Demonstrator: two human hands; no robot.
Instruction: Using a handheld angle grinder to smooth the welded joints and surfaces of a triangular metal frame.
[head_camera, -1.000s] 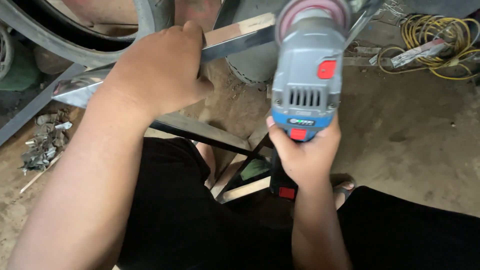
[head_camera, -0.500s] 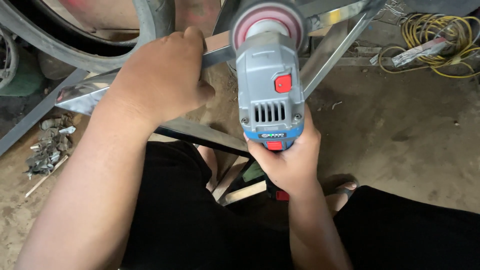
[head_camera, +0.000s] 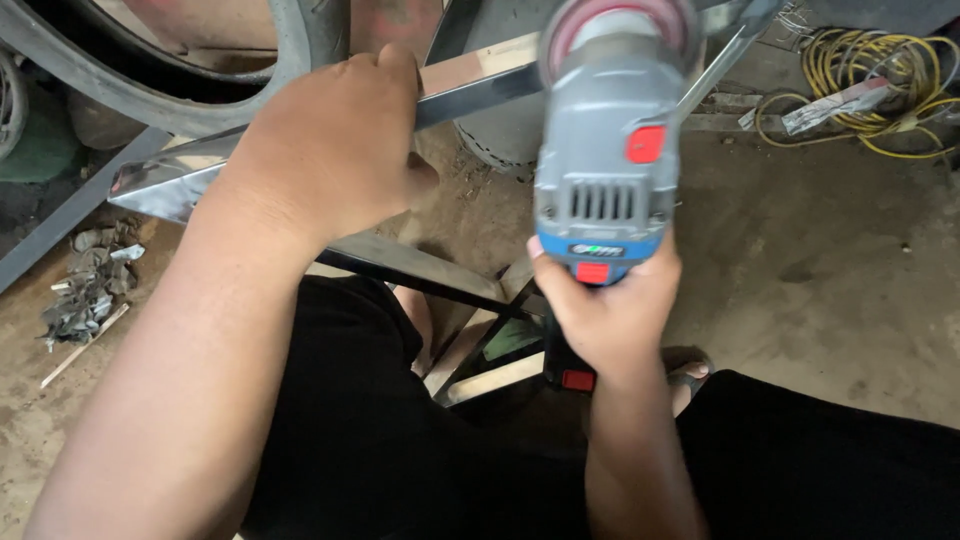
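My left hand (head_camera: 330, 150) is closed over a shiny square metal bar (head_camera: 470, 80) that runs from lower left to upper right. Its cut end (head_camera: 150, 185) shows at the left. My right hand (head_camera: 605, 305) grips the rear of a grey cordless angle grinder (head_camera: 610, 150) with a red switch and a blue band. The grinder's reddish disc (head_camera: 615, 20) sits at the bar, just right of my left hand. The contact point itself is hidden by the tool's body.
A dark metal frame (head_camera: 420, 270) crosses below the bar above my black-clad legs. A tyre (head_camera: 200, 90) curves at the top left. Several metal scraps (head_camera: 90, 285) lie on the dirt floor at left. A yellow coiled cable (head_camera: 880, 80) lies at the top right.
The grinder has moved left along the bar, toward my left hand. My left hand keeps its grip on the bar.
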